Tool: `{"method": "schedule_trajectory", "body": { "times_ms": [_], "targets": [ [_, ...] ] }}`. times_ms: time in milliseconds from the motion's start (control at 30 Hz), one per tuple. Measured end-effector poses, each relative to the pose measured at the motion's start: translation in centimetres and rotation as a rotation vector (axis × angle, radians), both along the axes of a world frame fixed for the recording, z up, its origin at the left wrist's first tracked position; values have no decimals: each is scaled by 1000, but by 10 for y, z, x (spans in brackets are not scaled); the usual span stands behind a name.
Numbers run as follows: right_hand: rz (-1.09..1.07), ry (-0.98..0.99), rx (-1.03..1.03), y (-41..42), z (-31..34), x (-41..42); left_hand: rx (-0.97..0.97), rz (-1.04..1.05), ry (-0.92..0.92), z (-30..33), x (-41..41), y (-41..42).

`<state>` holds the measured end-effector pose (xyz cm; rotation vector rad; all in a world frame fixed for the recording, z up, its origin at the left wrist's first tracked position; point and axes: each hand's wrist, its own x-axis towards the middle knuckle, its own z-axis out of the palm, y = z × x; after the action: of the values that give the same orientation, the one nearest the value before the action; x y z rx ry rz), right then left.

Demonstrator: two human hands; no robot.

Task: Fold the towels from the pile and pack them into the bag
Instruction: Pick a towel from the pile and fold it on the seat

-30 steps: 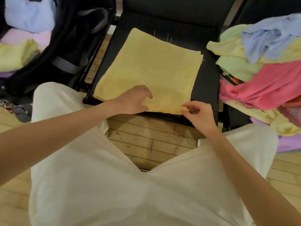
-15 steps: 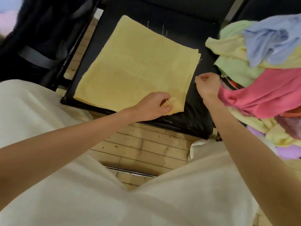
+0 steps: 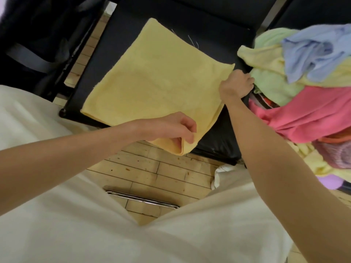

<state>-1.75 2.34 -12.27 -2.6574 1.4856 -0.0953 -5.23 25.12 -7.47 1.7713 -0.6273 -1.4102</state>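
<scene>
A yellow towel [image 3: 155, 82], folded into a flat square, lies on the black chair seat [image 3: 218, 141] in front of me. My left hand [image 3: 171, 130] pinches the towel's near right corner and lifts it slightly off the seat edge. My right hand [image 3: 235, 85] grips the towel's far right corner, next to the pile of towels [image 3: 303, 95] heaped on the right: green, pale yellow, blue, pink and purple ones. The black bag [image 3: 38, 44] sits at the upper left, only partly in view, its contents hidden.
My white trousers [image 3: 76, 224] fill the lower part of the view. Wooden floor [image 3: 161, 168] shows between my knees, with a chrome bar [image 3: 142, 199] on it. The chair's black backrest [image 3: 209, 8] rises behind the towel.
My right hand let go of the near edge and moved up to the towel's far right corner. My left hand shifted right and took the near right corner. The view swung right, away from the bag.
</scene>
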Motion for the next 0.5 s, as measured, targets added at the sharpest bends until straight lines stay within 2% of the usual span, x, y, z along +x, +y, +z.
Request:
{"method": "schedule_trajectory", "body": {
  "times_ms": [100,200,333,500],
  "targets": [
    [26,-67,-2,-7,-1,-14,-27,8,105,4,-13,-2],
    [31,-308,175,-15,2,-21,-32,36,139,6,-16,0],
    [38,-576,352,-4,12,-12,59,114,42,1,-4,21],
    [-12,-780,553,39,14,36,85,322,-28,5,19,71]
  ]
}}
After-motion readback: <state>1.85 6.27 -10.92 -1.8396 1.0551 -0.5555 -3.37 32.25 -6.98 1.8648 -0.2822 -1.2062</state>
